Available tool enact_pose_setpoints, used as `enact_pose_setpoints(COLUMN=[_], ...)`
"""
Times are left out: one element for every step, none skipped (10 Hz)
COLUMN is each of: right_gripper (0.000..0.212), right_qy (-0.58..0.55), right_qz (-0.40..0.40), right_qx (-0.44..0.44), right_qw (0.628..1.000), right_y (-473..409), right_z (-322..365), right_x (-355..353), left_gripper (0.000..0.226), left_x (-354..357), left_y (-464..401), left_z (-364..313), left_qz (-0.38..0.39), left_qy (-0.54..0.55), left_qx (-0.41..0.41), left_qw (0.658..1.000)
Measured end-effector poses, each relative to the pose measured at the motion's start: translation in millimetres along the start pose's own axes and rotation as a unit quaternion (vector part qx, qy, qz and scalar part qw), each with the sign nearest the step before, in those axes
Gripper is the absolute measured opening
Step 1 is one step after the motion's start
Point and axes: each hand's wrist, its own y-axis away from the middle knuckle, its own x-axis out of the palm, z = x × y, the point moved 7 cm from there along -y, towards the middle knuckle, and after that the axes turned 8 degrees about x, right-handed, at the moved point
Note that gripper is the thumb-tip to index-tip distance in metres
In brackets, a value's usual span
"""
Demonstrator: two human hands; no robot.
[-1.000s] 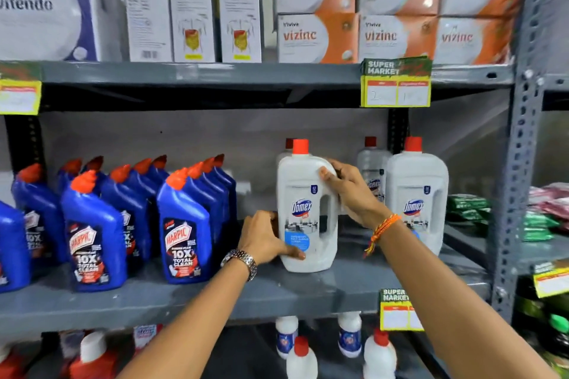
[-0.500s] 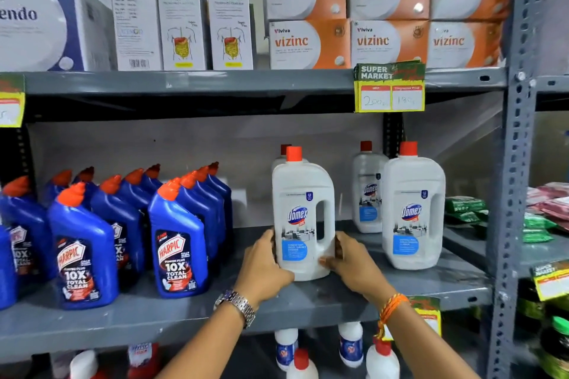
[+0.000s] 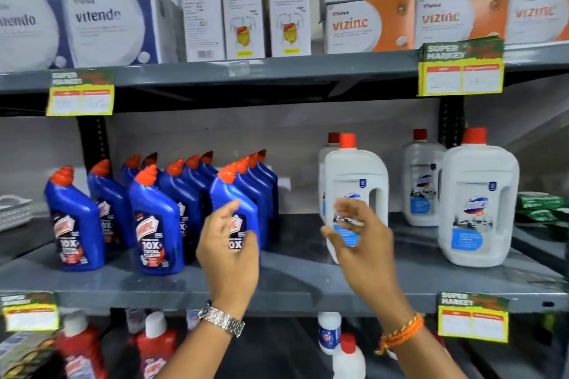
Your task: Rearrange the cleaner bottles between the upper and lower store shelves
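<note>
A large white Domex cleaner bottle (image 3: 357, 175) with a red cap stands upright on the grey middle shelf (image 3: 295, 280). My right hand (image 3: 360, 249) hovers in front of its lower part, fingers spread and blurred, holding nothing. My left hand (image 3: 229, 252), with a metal watch on the wrist, is raised open in front of the nearest blue Harpic bottle (image 3: 228, 194). Several blue Harpic bottles (image 3: 154, 218) with orange-red caps stand in rows on the left. Two more white Domex bottles (image 3: 477, 209) stand to the right.
The upper shelf (image 3: 277, 71) carries white, yellow and orange medicine boxes. Below, the lower shelf holds red bottles (image 3: 154, 344) and small white bottles (image 3: 329, 332). Yellow price tags (image 3: 462, 74) hang on the shelf edges. Green packets (image 3: 538, 206) lie at the far right.
Both hands have let go of the white Domex bottle and pulled back, open. The camera has swung left, showing more blue bottles.
</note>
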Motion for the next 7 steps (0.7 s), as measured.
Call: enact_pose_setpoints(right_gripper=[0.057, 0.069, 0.055, 0.043, 0.041, 0.04, 0.042], right_qy=[-0.016, 0.056, 0.078, 0.093, 0.084, 0.086, 0.083], right_qz=[0.136, 0.23, 0.222, 0.18, 0.177, 0.175, 0.18], right_qx=[0.054, 0.077, 0.069, 0.067, 0.075, 0.065, 0.067], right_qw=[0.989, 0.969, 0.97, 0.977, 0.978, 0.979, 0.978], right_y=[5, 1, -2, -8, -12, -10, -8], right_z=[5, -6, -12, -17, -21, -21, -15], right_x=[62, 135, 162, 175, 179, 181, 182], left_gripper=[0.061, 0.075, 0.075, 0.071, 0.071, 0.073, 0.074], left_x=[-25, -22, -20, -24, -24, -25, -26], left_y=[-15, -16, -9, -13, -19, -23, -26], left_z=[13, 55, 68, 71, 77, 80, 77], left_qz=[-0.019, 0.117, 0.174, 0.186, 0.192, 0.205, 0.207], left_qy=[-0.05, -0.112, -0.105, -0.101, -0.093, -0.092, -0.094], left_qx=[-0.053, -0.203, -0.228, -0.199, -0.196, -0.183, -0.171], left_qw=[0.997, 0.966, 0.952, 0.957, 0.957, 0.957, 0.959])
